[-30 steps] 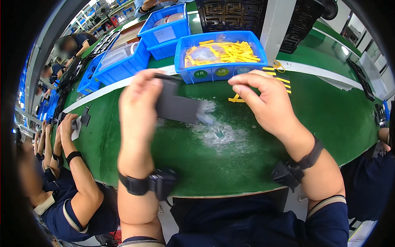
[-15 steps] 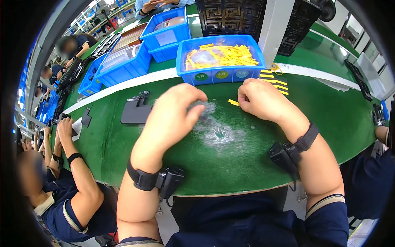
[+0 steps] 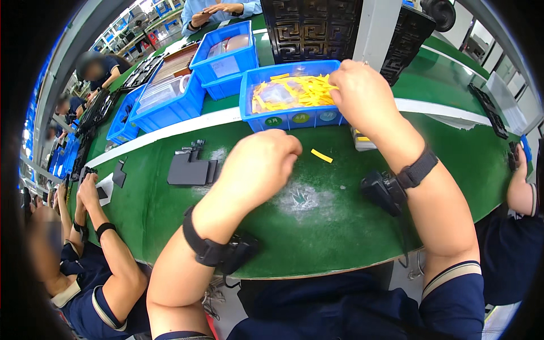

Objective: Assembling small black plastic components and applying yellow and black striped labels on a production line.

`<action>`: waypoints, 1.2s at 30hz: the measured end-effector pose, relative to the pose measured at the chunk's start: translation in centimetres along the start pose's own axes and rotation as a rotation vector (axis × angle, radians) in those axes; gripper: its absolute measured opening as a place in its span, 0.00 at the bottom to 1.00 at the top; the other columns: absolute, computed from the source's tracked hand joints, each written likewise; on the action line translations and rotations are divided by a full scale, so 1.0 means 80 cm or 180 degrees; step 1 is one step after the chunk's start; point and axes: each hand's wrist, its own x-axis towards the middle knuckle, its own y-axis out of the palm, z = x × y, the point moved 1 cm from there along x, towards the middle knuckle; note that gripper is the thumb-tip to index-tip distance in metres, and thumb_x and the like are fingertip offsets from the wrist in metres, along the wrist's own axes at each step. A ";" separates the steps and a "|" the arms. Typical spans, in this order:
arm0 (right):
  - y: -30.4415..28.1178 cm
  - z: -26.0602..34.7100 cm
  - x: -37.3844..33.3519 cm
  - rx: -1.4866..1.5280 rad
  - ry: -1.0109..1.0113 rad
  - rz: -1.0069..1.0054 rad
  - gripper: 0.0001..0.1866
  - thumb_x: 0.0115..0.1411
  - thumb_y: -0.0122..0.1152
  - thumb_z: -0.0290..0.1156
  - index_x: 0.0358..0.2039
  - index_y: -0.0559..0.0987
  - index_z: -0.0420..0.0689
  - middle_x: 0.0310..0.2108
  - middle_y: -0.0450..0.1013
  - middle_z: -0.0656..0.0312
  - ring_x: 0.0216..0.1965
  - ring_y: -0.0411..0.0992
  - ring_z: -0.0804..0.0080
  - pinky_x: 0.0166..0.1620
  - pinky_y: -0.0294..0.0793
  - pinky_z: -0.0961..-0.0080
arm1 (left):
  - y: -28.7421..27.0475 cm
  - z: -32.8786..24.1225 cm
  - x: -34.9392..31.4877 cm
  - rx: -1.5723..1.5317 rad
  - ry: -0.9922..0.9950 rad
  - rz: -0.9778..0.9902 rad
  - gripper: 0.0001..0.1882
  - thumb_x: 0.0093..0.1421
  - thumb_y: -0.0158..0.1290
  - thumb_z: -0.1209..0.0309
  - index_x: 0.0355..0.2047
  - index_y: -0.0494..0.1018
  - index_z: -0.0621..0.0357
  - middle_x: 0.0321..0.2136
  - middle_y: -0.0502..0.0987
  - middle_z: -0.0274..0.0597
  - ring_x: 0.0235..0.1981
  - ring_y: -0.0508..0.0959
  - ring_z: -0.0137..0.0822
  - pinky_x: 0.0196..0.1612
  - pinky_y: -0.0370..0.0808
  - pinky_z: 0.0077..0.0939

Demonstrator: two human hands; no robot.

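A white strip (image 3: 175, 126) runs across the green bench (image 3: 147, 221). Past it, on the left, a blue bin (image 3: 220, 69) sits on top of another bin (image 3: 226, 89), and a long bin (image 3: 175, 106) near them has clear plastic things (image 3: 161, 93) inside. A black panel (image 3: 314, 28) with a maze pattern (all square twists and turns) stands beside a white post (image 3: 377, 34). A clear plastic box (image 3: 506, 95) is at the right. A person in dark blue (image 3: 105, 303) is on the left, and a person with light blue sleeves (image 3: 249, 7) is across the bench.
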 end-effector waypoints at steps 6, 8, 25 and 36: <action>-0.014 0.000 -0.020 0.1123 0.0503 0.0226 0.07 0.48 0.56 0.25 0.28 0.79 0.40 0.28 0.72 0.55 0.35 0.71 0.55 0.41 0.71 0.63 | 0.055 -0.002 0.037 0.0153 0.0565 0.0160 0.06 0.48 0.54 0.75 0.29 0.74 0.60 0.26 0.72 0.44 0.32 0.74 0.46 0.37 0.72 0.38; -0.015 -0.013 -0.023 0.1343 0.0640 0.0402 0.07 0.48 0.55 0.25 0.29 0.79 0.40 0.29 0.72 0.55 0.35 0.71 0.55 0.41 0.71 0.63 | 0.064 0.003 0.044 0.0224 0.0401 0.0404 0.05 0.48 0.54 0.74 0.27 0.73 0.61 0.26 0.72 0.45 0.32 0.74 0.47 0.37 0.72 0.38; 0.040 -0.011 0.060 0.0066 -0.0051 0.2236 0.10 0.49 0.54 0.25 0.33 0.80 0.40 0.36 0.75 0.48 0.39 0.74 0.56 0.41 0.75 0.65 | 0.000 0.037 0.095 0.0364 -0.0071 -0.0969 0.04 0.48 0.52 0.77 0.26 0.71 0.60 0.25 0.73 0.47 0.31 0.75 0.49 0.36 0.72 0.38; 0.064 -0.021 0.088 0.1681 0.0648 0.0923 0.16 0.47 0.58 0.24 0.40 0.78 0.41 0.34 0.76 0.53 0.37 0.75 0.62 0.43 0.73 0.72 | 0.021 0.079 0.098 0.0265 -0.0166 -0.0929 0.08 0.46 0.52 0.80 0.29 0.75 0.62 0.31 0.75 0.47 0.35 0.75 0.46 0.41 0.72 0.36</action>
